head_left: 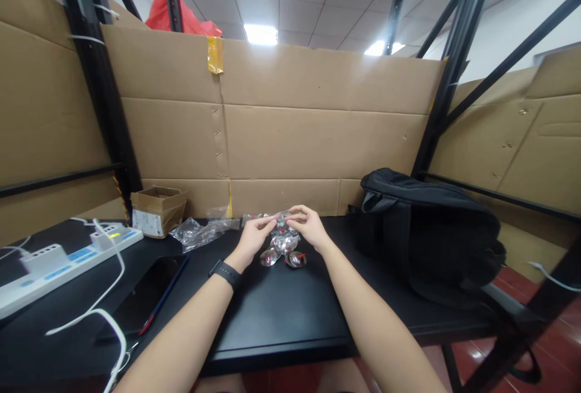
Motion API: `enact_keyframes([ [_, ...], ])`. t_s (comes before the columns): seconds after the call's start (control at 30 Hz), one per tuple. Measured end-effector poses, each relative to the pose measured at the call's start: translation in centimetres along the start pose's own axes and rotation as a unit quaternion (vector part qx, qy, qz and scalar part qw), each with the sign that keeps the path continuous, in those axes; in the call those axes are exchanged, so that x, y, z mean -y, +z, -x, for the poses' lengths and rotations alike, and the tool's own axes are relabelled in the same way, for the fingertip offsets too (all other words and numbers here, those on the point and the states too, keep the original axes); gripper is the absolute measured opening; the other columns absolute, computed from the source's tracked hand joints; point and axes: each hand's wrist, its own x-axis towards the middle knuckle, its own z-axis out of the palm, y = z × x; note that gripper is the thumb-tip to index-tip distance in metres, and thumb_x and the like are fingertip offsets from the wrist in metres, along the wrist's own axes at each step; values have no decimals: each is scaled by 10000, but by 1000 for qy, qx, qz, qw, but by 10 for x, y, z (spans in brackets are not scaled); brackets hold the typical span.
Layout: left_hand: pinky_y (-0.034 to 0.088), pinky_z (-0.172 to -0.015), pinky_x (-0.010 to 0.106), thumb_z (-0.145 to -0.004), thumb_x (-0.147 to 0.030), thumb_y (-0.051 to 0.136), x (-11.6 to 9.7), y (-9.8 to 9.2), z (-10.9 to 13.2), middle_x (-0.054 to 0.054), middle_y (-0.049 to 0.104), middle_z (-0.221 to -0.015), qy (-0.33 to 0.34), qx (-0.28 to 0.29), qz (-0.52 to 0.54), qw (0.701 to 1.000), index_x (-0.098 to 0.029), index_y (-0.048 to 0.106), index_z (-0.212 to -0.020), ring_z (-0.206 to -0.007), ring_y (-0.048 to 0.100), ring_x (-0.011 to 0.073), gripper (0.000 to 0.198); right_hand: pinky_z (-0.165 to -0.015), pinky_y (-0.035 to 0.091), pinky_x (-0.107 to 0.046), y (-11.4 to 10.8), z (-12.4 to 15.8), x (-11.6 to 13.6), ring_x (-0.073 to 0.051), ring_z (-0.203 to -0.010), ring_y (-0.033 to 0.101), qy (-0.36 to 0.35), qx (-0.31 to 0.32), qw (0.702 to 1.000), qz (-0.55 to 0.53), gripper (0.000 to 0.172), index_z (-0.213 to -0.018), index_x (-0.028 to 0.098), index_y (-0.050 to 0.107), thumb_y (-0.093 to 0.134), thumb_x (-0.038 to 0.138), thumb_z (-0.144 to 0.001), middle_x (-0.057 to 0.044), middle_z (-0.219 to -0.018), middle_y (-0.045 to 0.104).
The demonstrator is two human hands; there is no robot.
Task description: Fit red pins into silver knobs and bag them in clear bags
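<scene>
My left hand [256,234], with a black band on its wrist, and my right hand [310,227] meet over the far middle of the table. Their fingertips close in on a small shiny piece [281,222] with bits of red; what kind it is I cannot make out. Just below the hands lie several shiny, round, dish-like pieces, among them a left one [269,257] and a right one [296,259] with red marks. Some clear plastic shows behind my fingers, partly hidden by them.
Crumpled clear plastic bags [200,233] and a small open cardboard box [158,208] lie at the back left. Nearer are a white power strip [68,266], a white cable [118,260] and a dark phone [152,290]. A black backpack [422,229] stands right; a cardboard wall [318,138] closes the back.
</scene>
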Motion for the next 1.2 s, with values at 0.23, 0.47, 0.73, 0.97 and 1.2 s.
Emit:
enact_keyframes([
  [0.23,507,-986,428,-760,-466,767,-8,-1,1,137,739,-1145,24,-19,7,999,-157,764,-1097,-1093,677,292,457,-901,548,-413,12,-1,3,-262,-969,721,-22,-30,999,0,358,-1028,192,656,778,367,-740,-102,-989,768],
  [0.47,487,-1029,417,-838,-395,687,-5,-35,-15,132,712,-1216,104,-147,-31,983,-147,713,-1181,-1129,665,253,423,-967,503,-394,-13,-10,-29,-217,-1014,677,-46,-96,963,249,261,-1052,204,675,569,155,-818,-74,-1091,726],
  [0.73,441,-1043,414,-836,-187,586,0,-128,-16,136,648,-1239,94,-393,-385,830,-174,536,-1305,-1169,608,265,472,-1072,346,-520,-31,-6,-51,-298,-1412,387,40,76,849,522,483,-1406,323,524,512,249,-929,-59,-1534,448],
  [0.97,370,-997,601,-778,-209,615,-5,-113,-2,167,453,-1410,5,-421,-514,747,-226,432,-1357,-1282,434,385,607,-946,357,-444,-33,-6,-49,-303,-1185,554,87,26,835,542,273,-1119,288,673,662,360,-856,-72,-1175,698],
  [1.2,392,-998,491,-793,-188,566,-20,-81,-4,134,502,-1300,117,-377,-488,778,-211,541,-1235,-1225,464,338,444,-785,431,-286,-51,-4,-44,-180,-856,614,50,-72,897,433,409,-998,227,637,749,120,-620,-12,-958,685],
])
